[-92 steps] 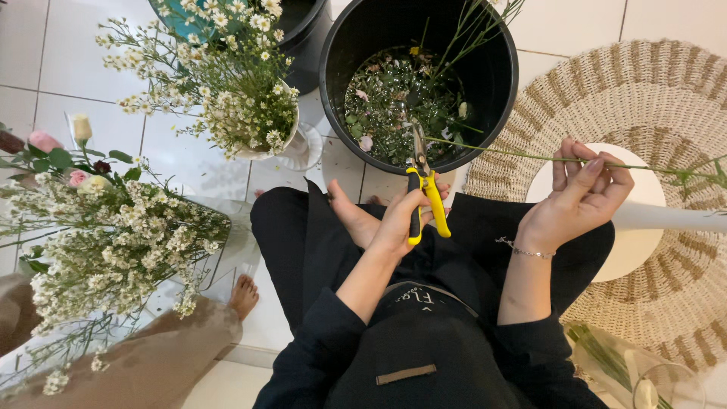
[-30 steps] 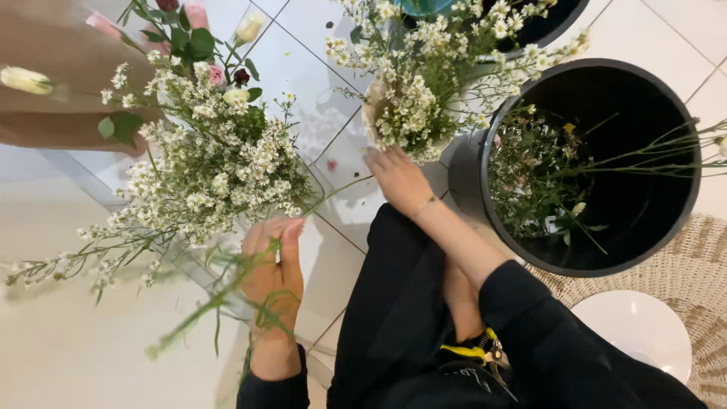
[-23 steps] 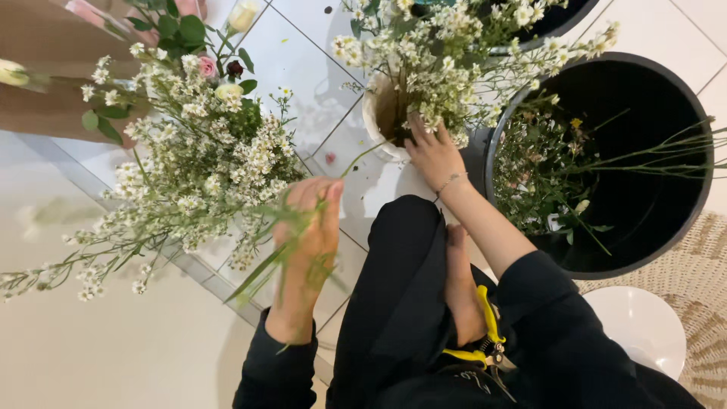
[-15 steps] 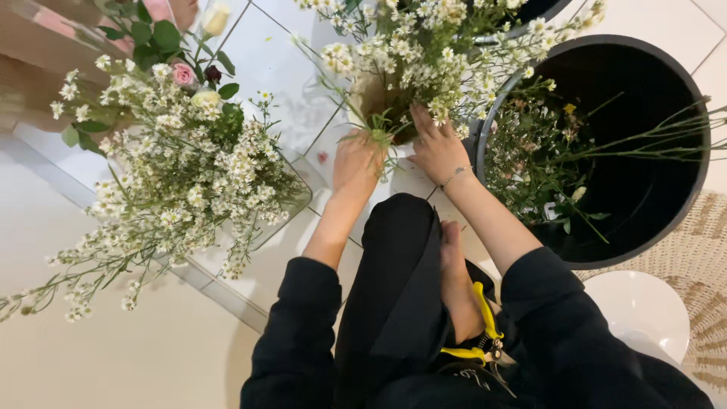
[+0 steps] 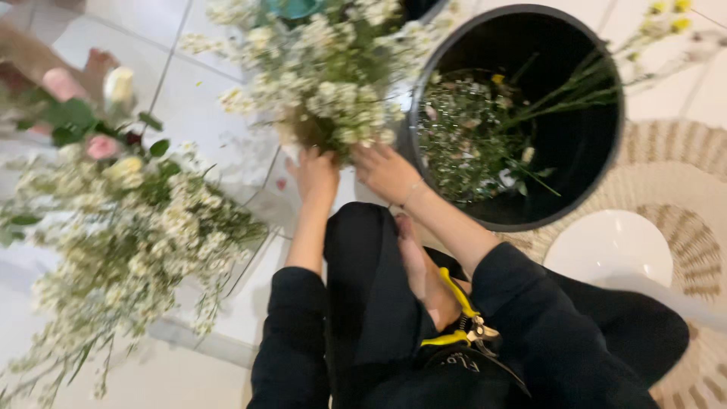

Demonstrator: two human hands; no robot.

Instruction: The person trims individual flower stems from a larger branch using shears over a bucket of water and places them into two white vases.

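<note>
**Both hands at the base of a white-flower bunch**

Left hand (image 5: 316,176): fingers reach up into the stems of the bunch of small white flowers (image 5: 326,72); whether they close on a stem cannot be told. Right hand (image 5: 388,171): fingers loosely spread against the bunch's lower right side, likely steadying it. Yellow-handled pruners (image 5: 458,318): parked in the lap, within reach, untouched. Black bucket (image 5: 598,163): just right of the bunch, holding cut stems and trimmings. Larger white bunch with pink blooms (image 5: 129,227): on the tiled floor (image 5: 204,144), left. Woven mat (image 5: 681,163): under a white round plate (image 5: 609,246).
</note>
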